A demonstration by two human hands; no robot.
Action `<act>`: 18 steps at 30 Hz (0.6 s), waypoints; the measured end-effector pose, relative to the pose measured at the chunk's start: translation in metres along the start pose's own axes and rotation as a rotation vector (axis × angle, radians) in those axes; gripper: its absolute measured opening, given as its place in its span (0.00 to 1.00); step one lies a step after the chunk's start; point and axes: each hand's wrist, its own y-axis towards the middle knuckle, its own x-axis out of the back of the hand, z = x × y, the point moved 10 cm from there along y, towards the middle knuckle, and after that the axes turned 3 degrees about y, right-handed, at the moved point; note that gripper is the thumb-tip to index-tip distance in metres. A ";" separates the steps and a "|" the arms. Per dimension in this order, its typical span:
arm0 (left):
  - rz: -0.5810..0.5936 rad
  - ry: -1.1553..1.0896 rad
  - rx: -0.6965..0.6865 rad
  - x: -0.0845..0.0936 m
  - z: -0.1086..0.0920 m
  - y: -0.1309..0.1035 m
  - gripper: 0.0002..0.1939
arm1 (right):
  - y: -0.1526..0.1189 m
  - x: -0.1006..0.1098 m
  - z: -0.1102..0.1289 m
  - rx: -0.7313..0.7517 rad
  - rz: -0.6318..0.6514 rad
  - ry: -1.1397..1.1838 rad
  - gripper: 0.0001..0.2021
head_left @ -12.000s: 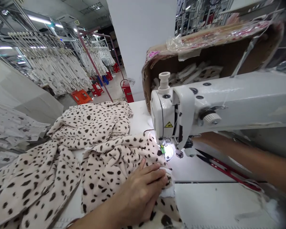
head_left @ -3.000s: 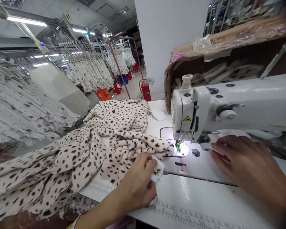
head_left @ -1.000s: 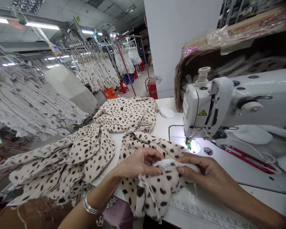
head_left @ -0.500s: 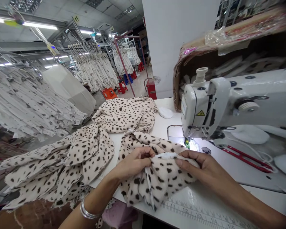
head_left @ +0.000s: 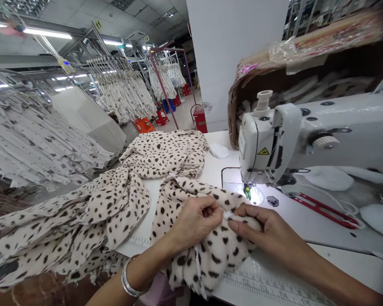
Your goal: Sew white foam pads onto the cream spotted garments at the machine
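A cream fleece piece with dark spots (head_left: 210, 250) lies bunched on the table edge in front of the sewing machine (head_left: 268, 144). My left hand (head_left: 204, 216) is closed, its fingers pinching the upper edge of this fabric. Close beside it, my right hand (head_left: 255, 221) grips the same edge between thumb and fingers. A bit of white fluffy edge shows between the two hands. The lit presser foot (head_left: 248, 192) is just behind my right hand, apart from the fabric I hold.
More spotted fabric is heaped at the left (head_left: 115, 199) and at the back (head_left: 162, 153). Red thread snips (head_left: 328, 212) lie right of the needle area. White round pads (head_left: 219, 150) sit on the table. Behind the machine stands an open cardboard box (head_left: 234, 110).
My left hand has moved right along the fabric edge, closer to my right hand, and the stretch of white edge between them has shortened. The view has shifted slightly.
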 end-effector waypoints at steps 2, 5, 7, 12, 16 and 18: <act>-0.011 -0.054 -0.012 0.002 0.002 0.000 0.14 | 0.001 0.001 -0.001 0.017 -0.001 -0.020 0.18; 0.004 -0.128 0.027 0.006 0.008 -0.003 0.16 | 0.003 0.008 0.006 0.115 -0.044 -0.140 0.18; 0.065 -0.205 0.075 0.005 0.013 -0.005 0.17 | 0.002 0.010 0.013 0.183 -0.051 -0.197 0.16; 0.153 -0.413 -0.144 0.012 -0.012 0.003 0.11 | -0.010 -0.002 0.043 0.378 0.080 -0.223 0.11; 0.494 -0.257 -0.293 -0.019 -0.037 0.003 0.39 | -0.025 -0.006 0.065 0.548 0.085 -0.330 0.11; 0.540 -0.101 -0.264 -0.030 -0.036 0.004 0.43 | -0.029 -0.003 0.067 0.595 0.040 -0.397 0.12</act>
